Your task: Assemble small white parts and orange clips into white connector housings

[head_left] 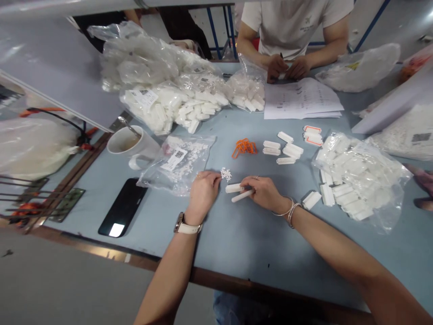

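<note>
My left hand (205, 189), with a watch at its wrist, is pinched at the left edge of a small pile of tiny white parts (226, 174); whatever its fingertips hold is too small to make out. My right hand (262, 192) grips two long white pieces, an upper one (233, 188) and a lower, tilted one (241, 196), just below that pile. Orange rings (245, 147) lie heaped above. Several white housings (271, 147) rest to their right, and others with orange edging (313, 135) lie beyond those.
A mug with a spoon (130, 144), a bag of tiny parts (182, 164) and a black phone (122, 207) are at left. Bags of white pieces stand behind (176, 104) and at right (361, 176). Across the table (237, 243), a person's hands are beside papers (301, 100).
</note>
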Demonstrator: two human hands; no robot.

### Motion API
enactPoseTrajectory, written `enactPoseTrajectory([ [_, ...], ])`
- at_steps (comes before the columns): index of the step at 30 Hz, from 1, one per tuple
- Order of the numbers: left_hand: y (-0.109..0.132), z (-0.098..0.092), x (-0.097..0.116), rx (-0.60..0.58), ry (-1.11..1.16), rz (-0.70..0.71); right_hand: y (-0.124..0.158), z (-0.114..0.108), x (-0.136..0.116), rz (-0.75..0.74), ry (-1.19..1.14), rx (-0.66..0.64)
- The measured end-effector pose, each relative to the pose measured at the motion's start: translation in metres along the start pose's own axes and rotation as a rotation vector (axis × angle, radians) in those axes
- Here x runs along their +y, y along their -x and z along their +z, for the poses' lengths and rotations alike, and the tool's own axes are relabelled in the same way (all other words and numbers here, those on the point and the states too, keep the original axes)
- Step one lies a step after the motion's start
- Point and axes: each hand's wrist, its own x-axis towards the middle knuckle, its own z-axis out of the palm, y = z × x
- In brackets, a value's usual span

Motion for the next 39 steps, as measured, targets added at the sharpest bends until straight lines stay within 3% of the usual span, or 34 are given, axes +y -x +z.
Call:
enactPoseTrajectory([
  [8,-0.001,-0.001,0.004,0.014,-0.069,0.006,0.000,0.001,0.000,-0.002,0.002,-0.005],
  [12,-0.002,-0.009,0.010,0.039,0.197,-0.010,0.000,0.000,-0.001,0.002,-0.006,0.026],
  [17,0.000,-0.016,0.022,-0.085,0.521,0.130,-0.001,0.000,0.000,0.004,0.009,0.057],
  [33,0.005,-0.004,0.036,0.002,0.438,0.229,0.000,0.000,-0.001,0.041,0.000,0.015],
  [39,0.006,-0.003,0.039,-0.067,0.463,0.097,0.000,0.000,-0.002,0.034,0.014,0.019],
])
